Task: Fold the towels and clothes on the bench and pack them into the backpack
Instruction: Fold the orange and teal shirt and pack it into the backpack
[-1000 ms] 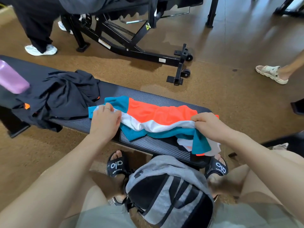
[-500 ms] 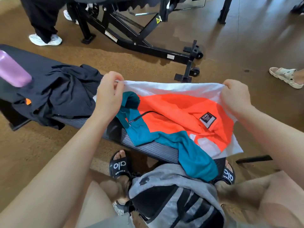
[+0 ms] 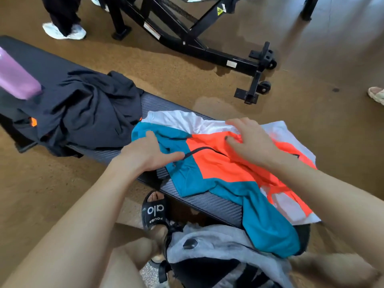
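A teal, orange and white garment (image 3: 220, 169) lies spread across the black bench (image 3: 207, 201), its teal part hanging over the near edge. My left hand (image 3: 149, 153) rests flat on the teal left end with fingers straight. My right hand (image 3: 249, 142) presses on the orange middle with fingers spread and slightly bent. A crumpled black garment (image 3: 91, 109) sits on the bench to the left. The grey and black backpack (image 3: 224, 258) stands on the floor between my feet, below the bench.
A purple bottle (image 3: 16, 80) stands at the bench's far left. A black exercise machine frame (image 3: 197, 42) stands on the brown floor beyond the bench. Another person's white shoes (image 3: 64, 32) are at top left, and a sandalled foot (image 3: 376, 95) shows at the right edge.
The garment was bunched, then lifted and held open by its white edge; now it lies spread on the bench. Both hands have let go of the edge and rest on top of it.
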A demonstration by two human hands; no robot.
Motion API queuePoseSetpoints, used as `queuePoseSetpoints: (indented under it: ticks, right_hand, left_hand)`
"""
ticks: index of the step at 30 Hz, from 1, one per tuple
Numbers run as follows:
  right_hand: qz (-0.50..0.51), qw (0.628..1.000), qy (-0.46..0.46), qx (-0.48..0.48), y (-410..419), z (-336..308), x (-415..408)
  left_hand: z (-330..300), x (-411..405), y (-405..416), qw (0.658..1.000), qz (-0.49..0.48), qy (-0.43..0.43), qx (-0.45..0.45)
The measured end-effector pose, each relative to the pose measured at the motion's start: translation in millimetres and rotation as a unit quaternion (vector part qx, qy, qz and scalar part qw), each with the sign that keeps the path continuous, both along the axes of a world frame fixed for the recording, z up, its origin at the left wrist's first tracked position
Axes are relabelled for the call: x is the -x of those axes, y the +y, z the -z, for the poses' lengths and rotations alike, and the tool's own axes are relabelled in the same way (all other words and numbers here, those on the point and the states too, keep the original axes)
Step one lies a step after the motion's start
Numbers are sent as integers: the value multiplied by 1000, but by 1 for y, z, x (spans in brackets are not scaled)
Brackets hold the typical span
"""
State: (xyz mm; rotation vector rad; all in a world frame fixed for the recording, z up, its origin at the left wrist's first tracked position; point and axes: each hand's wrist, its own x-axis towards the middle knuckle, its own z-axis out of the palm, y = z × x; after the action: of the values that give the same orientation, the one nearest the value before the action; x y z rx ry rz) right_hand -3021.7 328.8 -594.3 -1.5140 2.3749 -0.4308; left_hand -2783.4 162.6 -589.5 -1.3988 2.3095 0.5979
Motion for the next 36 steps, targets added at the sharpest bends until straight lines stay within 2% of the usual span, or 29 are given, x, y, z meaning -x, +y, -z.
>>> queuePoseSetpoints:
  ticks: [1, 3, 8, 11, 13, 16, 19, 23, 25, 27, 30, 32, 36]
  right_hand:
    - [-27, 1000, -8, 0, -8, 4, -11]
    - [-54, 998, -4, -5, -23, 11, -25]
    - [-50, 998, 48, 1, -57, 16, -27]
    - [31, 997, 58, 27, -69, 11, -4]
    - [96, 994, 51, 0, -75, 9, 14]
    - [87, 987, 71, -116, -84, 11, 21]
    - [39, 993, 72, -83, -99, 11, 6]
    - [-33, 996, 43, -64, -113, 10, -4]
    - [-10, 998, 54, -10, -118, 8, 3]
    - [67, 995, 67, 14, -123, 3, 16]
    - [149, 978, 130, -72, -124, 0, 25]
    - [107, 979, 162, -68, -119, 4, 15]
    - [-40, 997, 64, 21, -101, 16, -30]
  left_hand:
    - [5, 0, 6, 1000, 8, -22, -16]
    - [13, 1, 17, 1000, 6, -14, -6]
    - [14, 5, 18, 990, -23, 135, 31]
    - [9, 10, 17, 975, -46, 217, 4]
    - [5, 15, 17, 964, -50, 261, 0]
    - [6, 25, 20, 973, -20, 230, 12]
    - [10, 29, 23, 982, -5, 191, -8]
    - [5, 17, 3, 960, -62, 251, -105]
    - [2, 1, -14, 955, -97, 258, -111]
    - [1, -17, -29, 957, -103, 262, -67]
    - [6, -29, -40, 955, -90, 282, -4]
    - [9, -27, -41, 961, -81, 263, 1]
    - [10, -28, -42, 961, -94, 259, -37]
